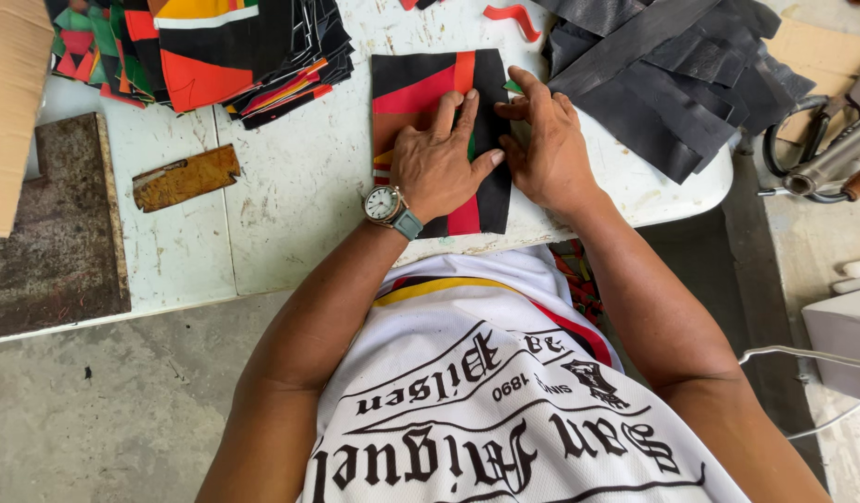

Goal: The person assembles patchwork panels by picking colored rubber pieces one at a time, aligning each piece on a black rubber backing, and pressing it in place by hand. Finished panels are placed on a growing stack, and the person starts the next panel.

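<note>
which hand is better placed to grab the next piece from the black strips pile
Right, probably. The right hand lies on the patchwork piece's right edge, next to the black strips. The left hand presses flat on the piece's middle, with the right hand between it and the pile.

The patchwork piece (439, 102) under the left hand (436, 163) and right hand (544, 149) is matt cloth in black, red and orange. The table (299, 186) is white-painted, scuffed and chipped. The black strips (672, 74) look like smooth, faintly sheened synthetic leather; the small plate (185, 177) is rusty, rough metal.
</note>
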`<control>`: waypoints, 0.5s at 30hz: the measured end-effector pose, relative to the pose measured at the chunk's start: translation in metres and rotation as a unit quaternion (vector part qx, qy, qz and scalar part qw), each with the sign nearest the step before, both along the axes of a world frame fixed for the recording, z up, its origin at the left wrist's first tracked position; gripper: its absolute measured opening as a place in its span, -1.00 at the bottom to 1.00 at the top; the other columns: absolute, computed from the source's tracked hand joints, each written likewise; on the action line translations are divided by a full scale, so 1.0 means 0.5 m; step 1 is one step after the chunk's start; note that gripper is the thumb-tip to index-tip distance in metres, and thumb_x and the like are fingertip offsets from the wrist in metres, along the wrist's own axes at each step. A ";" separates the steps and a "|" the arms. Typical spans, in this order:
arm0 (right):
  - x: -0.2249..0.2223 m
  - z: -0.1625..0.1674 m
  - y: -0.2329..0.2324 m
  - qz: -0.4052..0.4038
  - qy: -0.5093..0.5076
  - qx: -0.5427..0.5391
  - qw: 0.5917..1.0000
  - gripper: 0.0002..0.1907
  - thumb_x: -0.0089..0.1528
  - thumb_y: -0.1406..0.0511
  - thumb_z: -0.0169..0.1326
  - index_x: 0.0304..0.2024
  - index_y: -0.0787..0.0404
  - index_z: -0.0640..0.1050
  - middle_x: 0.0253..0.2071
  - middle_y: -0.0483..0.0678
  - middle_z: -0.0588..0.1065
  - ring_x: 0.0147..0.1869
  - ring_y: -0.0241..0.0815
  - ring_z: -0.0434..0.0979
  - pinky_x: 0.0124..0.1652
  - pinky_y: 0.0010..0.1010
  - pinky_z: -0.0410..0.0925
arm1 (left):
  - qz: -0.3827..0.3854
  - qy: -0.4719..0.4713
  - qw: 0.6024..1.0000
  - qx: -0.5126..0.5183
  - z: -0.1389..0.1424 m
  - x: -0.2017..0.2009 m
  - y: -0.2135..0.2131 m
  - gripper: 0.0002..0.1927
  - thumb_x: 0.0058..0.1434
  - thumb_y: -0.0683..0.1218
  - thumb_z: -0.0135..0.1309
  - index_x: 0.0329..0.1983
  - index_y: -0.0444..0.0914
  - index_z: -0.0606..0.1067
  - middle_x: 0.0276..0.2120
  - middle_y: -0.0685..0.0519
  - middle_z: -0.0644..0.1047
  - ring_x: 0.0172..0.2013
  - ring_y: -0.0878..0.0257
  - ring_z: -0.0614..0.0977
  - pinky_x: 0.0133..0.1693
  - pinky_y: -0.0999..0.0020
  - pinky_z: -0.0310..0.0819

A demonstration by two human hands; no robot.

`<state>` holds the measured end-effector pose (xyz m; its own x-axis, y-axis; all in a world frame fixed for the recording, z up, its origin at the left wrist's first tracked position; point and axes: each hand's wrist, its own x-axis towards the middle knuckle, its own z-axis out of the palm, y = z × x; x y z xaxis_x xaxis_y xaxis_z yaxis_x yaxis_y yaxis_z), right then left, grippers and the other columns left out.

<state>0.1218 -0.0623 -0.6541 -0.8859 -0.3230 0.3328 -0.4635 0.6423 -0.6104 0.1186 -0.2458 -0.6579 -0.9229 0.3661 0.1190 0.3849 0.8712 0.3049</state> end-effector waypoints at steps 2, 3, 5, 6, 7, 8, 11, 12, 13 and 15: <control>0.001 0.006 -0.002 -0.002 -0.001 0.000 1.000 -0.20 0.24 0.45 0.20 0.47 0.23 0.15 0.11 0.02 0.60 0.28 0.08 0.48 0.42 0.02 0.10 | -0.010 -0.007 1.000 0.020 0.001 0.006 -0.012 -0.21 0.25 0.28 0.10 0.40 -0.27 0.30 0.26 -0.02 0.35 -0.18 0.02 0.62 -0.14 0.03 0.41; 0.001 0.008 -0.002 0.000 0.000 -0.001 1.000 -0.18 0.21 0.45 0.21 0.46 0.23 0.15 0.10 0.02 0.60 0.27 0.09 0.48 0.40 0.02 0.10 | -0.029 0.013 0.998 0.045 0.001 0.011 -0.022 -0.28 0.27 0.26 0.12 0.34 -0.25 0.35 0.24 -0.01 0.38 -0.14 0.04 0.63 -0.14 0.03 0.42; 0.001 0.013 -0.005 0.004 0.004 -0.002 1.000 -0.15 0.16 0.45 0.21 0.44 0.25 0.14 0.08 0.04 0.60 0.25 0.10 0.48 0.38 0.04 0.10 | -0.067 0.055 0.992 0.092 0.001 0.017 -0.042 -0.43 0.31 0.22 0.16 0.23 -0.21 0.46 0.19 0.01 0.43 -0.06 0.07 0.65 -0.13 0.04 0.44; 0.001 0.015 -0.006 0.003 0.003 0.000 1.000 -0.15 0.15 0.46 0.21 0.44 0.25 0.15 0.08 0.03 0.60 0.24 0.10 0.48 0.38 0.02 0.11 | -0.068 0.045 0.989 0.124 0.002 0.016 -0.049 -0.52 0.37 0.19 0.15 0.17 -0.19 0.48 0.15 0.04 0.45 -0.05 0.10 0.66 -0.07 0.08 0.50; 0.001 0.017 -0.007 0.002 0.003 0.000 1.000 -0.15 0.15 0.46 0.21 0.44 0.24 0.15 0.07 0.03 0.60 0.24 0.09 0.49 0.38 0.01 0.11 | -0.068 0.035 0.985 0.154 0.003 0.014 -0.053 -0.60 0.43 0.17 0.14 0.12 -0.18 0.50 0.12 0.08 0.47 -0.04 0.13 0.67 0.00 0.12 0.55; 0.001 0.018 -0.008 0.001 0.003 0.002 1.000 -0.15 0.15 0.46 0.21 0.44 0.24 0.15 0.07 0.03 0.60 0.24 0.09 0.49 0.38 0.00 0.12 | -0.069 0.026 0.980 0.185 0.004 0.009 -0.053 -0.68 0.49 0.15 0.13 0.06 -0.17 0.52 0.08 0.11 0.49 -0.03 0.15 0.68 0.06 0.16 0.60; 0.001 0.019 -0.009 0.002 0.003 -0.006 1.000 -0.15 0.15 0.47 0.21 0.44 0.24 0.16 0.07 0.02 0.60 0.28 0.07 0.49 0.37 -0.02 0.12 | 0.008 0.010 0.978 0.208 0.013 -0.008 -0.040 -0.49 0.36 0.00 0.07 0.32 -0.31 0.42 0.17 -0.06 0.41 -0.10 0.04 0.64 -0.10 0.10 0.56; 0.001 0.018 -0.009 -0.001 0.002 -0.004 1.000 -0.15 0.15 0.46 0.21 0.44 0.24 0.16 0.07 0.01 0.60 0.27 0.07 0.49 0.38 -0.03 0.12 | 0.008 0.013 0.988 0.152 0.014 -0.011 -0.034 -0.53 0.35 -0.02 0.08 0.28 -0.28 0.44 0.16 -0.08 0.41 -0.16 0.02 0.64 -0.15 0.07 0.54; 0.002 0.018 -0.009 -0.005 -0.001 -0.002 1.000 -0.16 0.15 0.46 0.22 0.44 0.23 0.17 0.07 0.01 0.60 0.25 0.08 0.49 0.38 -0.03 0.12 | 0.007 0.016 0.995 0.095 0.015 -0.014 -0.029 -0.56 0.33 -0.04 0.10 0.25 -0.26 0.47 0.15 -0.09 0.41 -0.21 0.01 0.63 -0.20 0.04 0.52; 0.001 0.017 -0.010 -0.006 -0.003 0.002 1.000 -0.16 0.15 0.45 0.23 0.44 0.23 0.18 0.06 0.01 0.60 0.24 0.07 0.49 0.39 -0.04 0.12 | -0.005 0.024 0.998 0.051 0.014 -0.011 -0.027 -0.61 0.33 -0.06 0.11 0.21 -0.22 0.50 0.15 -0.06 0.41 -0.25 0.02 0.64 -0.22 0.01 0.50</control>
<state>0.1224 -0.0671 -0.6457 -0.8917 -0.3135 0.3264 -0.4521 0.6506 -0.6102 0.1129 -0.2593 -0.6509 -0.9112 0.3596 0.2011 0.4107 0.8321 0.3728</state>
